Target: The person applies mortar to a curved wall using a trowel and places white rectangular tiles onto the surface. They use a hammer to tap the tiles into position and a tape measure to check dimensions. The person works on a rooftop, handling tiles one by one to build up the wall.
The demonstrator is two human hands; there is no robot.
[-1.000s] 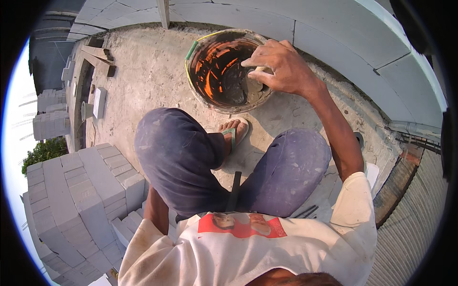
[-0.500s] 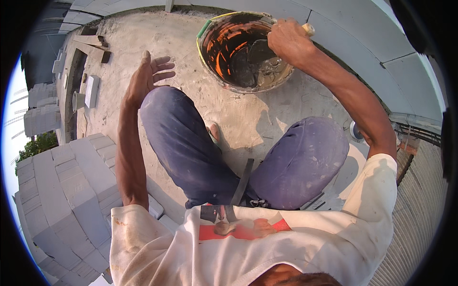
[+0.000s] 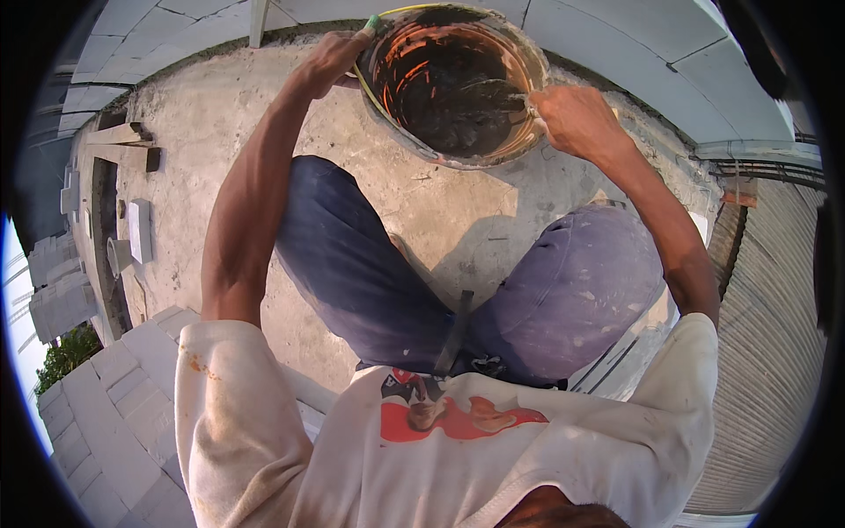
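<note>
A round bucket (image 3: pixel 422 151), orange inside and smeared with dark wet mortar (image 3: pixel 458 123), stands on the floor in front of my knees. My left hand (image 3: pixel 334 63) is closed at its left rim, on the green grip of the thin yellow handle (image 3: pixel 373 25). At the right rim my right hand (image 3: pixel 576 121) is closed round the handle of a trowel. The mortar-coated trowel blade (image 3: pixel 493 91) reaches into the bucket, and its edges blend into the mortar.
Pale block walls (image 3: pixel 616 53) rise just behind the bucket. Stacked light blocks (image 3: pixel 114 387) stand at the lower left. Wood pieces (image 3: pixel 123 135) and a white block (image 3: pixel 140 231) lie on the rough floor at left. Corrugated sheeting (image 3: pixel 775 352) spreads at the right.
My left hand has moved from open air above the left knee to the bucket's handle. My right hand has lowered and turned with the trowel at the bucket's right side.
</note>
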